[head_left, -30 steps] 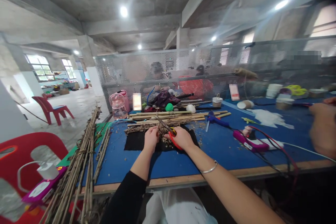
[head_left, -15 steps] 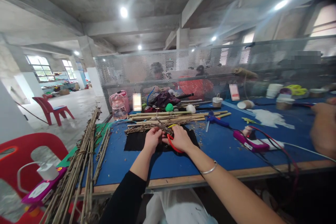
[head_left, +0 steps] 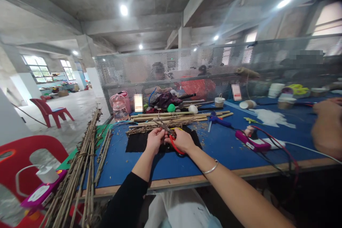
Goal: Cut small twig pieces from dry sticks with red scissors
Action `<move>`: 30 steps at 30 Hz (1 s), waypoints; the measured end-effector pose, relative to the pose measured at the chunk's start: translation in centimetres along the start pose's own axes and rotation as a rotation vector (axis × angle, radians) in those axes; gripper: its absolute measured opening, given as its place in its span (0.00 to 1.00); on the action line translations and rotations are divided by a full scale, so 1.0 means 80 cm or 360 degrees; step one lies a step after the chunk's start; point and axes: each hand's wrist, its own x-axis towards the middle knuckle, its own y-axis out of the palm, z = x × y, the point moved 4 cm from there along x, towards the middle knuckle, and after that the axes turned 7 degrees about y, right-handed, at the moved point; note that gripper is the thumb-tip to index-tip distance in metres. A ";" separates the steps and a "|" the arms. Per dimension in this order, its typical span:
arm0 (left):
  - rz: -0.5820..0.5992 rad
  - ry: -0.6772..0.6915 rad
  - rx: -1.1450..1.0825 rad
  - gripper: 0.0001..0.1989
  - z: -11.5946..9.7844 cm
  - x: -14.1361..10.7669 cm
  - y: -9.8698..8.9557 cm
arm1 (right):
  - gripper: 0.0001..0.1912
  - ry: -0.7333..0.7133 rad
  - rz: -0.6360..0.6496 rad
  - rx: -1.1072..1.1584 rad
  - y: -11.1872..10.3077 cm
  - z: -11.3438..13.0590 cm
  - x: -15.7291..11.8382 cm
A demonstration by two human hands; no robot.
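Red-handled scissors (head_left: 175, 145) are in my right hand (head_left: 183, 140), their metal blades pointing up and left over the sticks. Close beside it, my left hand (head_left: 155, 140) has its thumb and fingers pinched together; what it holds is too small to tell. Both hands are above a black cloth (head_left: 137, 143) on the blue table (head_left: 171, 167). Thin twigs (head_left: 141, 128) lie along the back edge of the cloth, and longer pale sticks (head_left: 187, 118) lie behind them.
Bundled long sticks (head_left: 82, 160) lean over the table's left end. A blue glue gun (head_left: 220, 121) and a purple power strip (head_left: 252, 141) are to the right. Yarn balls, a pink bottle (head_left: 119, 108) and cups stand at the back. Another person's arm (head_left: 327, 128) is at far right.
The whole view has shifted slightly. The scissors' blades look a little more spread apart, while both hands stay in nearly the same place over the cloth.
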 end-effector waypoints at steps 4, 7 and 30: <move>-0.0022 0.0004 0.0012 0.17 0.000 0.001 -0.002 | 0.25 0.0040 0.0037 -0.0015 -0.001 0.000 0.000; -0.0069 -0.0012 0.0038 0.17 0.000 0.002 -0.004 | 0.26 0.0063 0.0046 -0.0043 0.000 0.000 0.000; -0.0190 0.0078 0.0230 0.17 -0.005 0.005 -0.011 | 0.28 0.0099 0.0081 -0.0119 0.008 -0.007 0.005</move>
